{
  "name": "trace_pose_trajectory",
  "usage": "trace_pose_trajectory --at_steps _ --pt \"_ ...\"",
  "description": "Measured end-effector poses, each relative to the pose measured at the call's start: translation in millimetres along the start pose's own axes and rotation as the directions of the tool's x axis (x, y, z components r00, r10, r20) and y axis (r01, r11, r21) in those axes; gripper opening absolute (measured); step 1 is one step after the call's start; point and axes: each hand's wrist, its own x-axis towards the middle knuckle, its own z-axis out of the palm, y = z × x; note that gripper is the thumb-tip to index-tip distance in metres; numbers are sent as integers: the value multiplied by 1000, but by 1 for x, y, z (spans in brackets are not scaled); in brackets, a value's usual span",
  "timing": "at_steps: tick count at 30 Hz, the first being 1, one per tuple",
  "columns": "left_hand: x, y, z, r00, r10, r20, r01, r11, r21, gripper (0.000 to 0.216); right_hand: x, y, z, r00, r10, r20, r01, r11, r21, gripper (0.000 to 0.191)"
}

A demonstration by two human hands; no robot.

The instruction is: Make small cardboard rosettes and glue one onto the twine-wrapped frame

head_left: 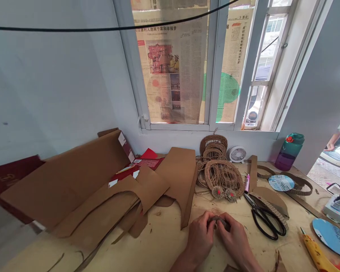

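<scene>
My left hand [200, 236] and my right hand [234, 240] meet over the wooden table [164, 241] near its front edge. Both hands have their fingers pinched together around a small brownish coiled piece [218, 220], mostly hidden by the fingers. Just behind them lies a woven rope piece [223, 175] with two small round rolls [224, 193] marked red at its near side. Black scissors [265, 219] lie to the right of my right hand.
Cut cardboard sheets [102, 189] cover the table's left half. Woven baskets [214, 145], a small white fan [237, 154] and a teal bottle [290, 151] stand under the window. A yellow knife [317, 255], blue discs [333, 238], corrugated strips and a power strip [338, 207] lie right.
</scene>
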Motion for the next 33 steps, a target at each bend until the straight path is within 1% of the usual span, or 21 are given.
trace_pose_trajectory --at_steps 3,8,11,16,22,27,33 --pt "0 1 0 1000 -1 -3 1 1000 5 16 -1 -1 0 1000 26 -6 -26 999 25 23" --pt "1 3 0 999 20 -36 -17 998 68 17 -2 -5 -1 999 23 24 -26 989 146 25" --pt "0 4 0 998 38 -44 -33 994 103 17 -2 -4 -1 999 39 11 -40 990 139 25" --pt "-1 3 1 996 68 -54 -63 993 103 20 1 -1 -1 999 48 16 -50 989 139 26" --pt "-2 2 2 991 120 -65 -110 984 140 20 1 -3 -3 999 6 54 -21 958 284 30" --pt "-2 0 4 982 182 -58 -169 970 173 21 2 -4 -5 999 21 47 -35 950 311 31" --pt "-3 -1 6 979 198 -51 -183 960 211 21 5 0 -4 999 13 39 -26 941 338 32"
